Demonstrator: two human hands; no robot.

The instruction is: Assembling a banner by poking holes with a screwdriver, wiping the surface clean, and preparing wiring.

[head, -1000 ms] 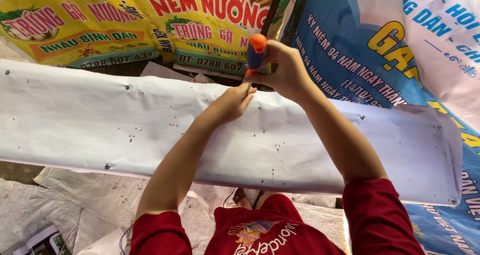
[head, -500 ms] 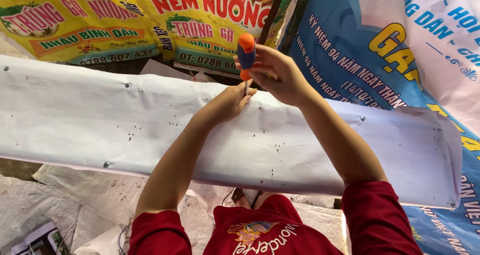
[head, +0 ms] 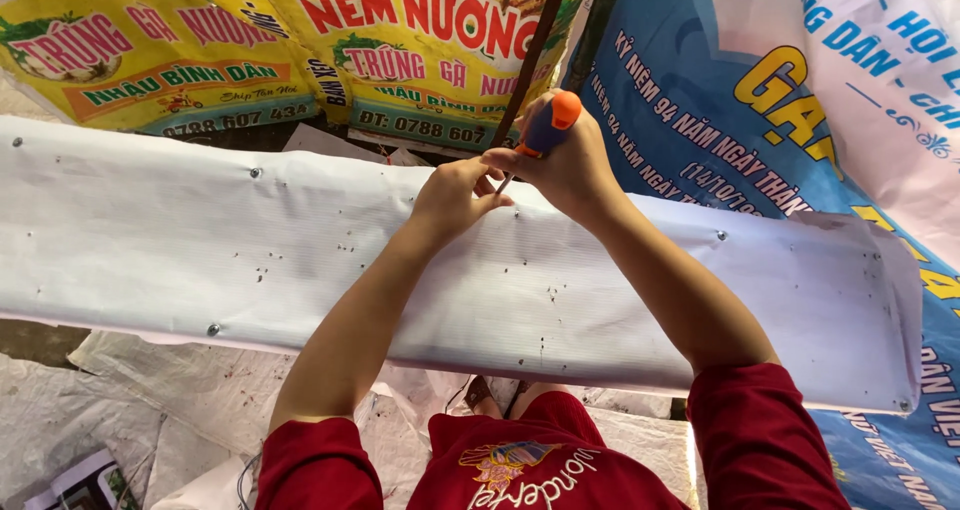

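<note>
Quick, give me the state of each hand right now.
Left hand: fingers pinched at the screwdriver tip.
Right hand: closed around the orange-and-blue plastic-handled screwdriver.

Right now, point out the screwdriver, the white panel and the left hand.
screwdriver (head: 548, 125): head view, on its blue and orange handle.
white panel (head: 150, 235): head view, on its bare left stretch.
left hand (head: 455, 195): head view, on the back of the hand.

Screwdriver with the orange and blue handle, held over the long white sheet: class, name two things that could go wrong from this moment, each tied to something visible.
1. The right hand drives the orange-and-blue-handled screwdriver while the left hand pinches right at its tip; a slip could jab the left fingers.
2. The long white corrugated plastic sheet looks thin and already pitted with small holes; a skidding tip might puncture or scratch it.
</note>
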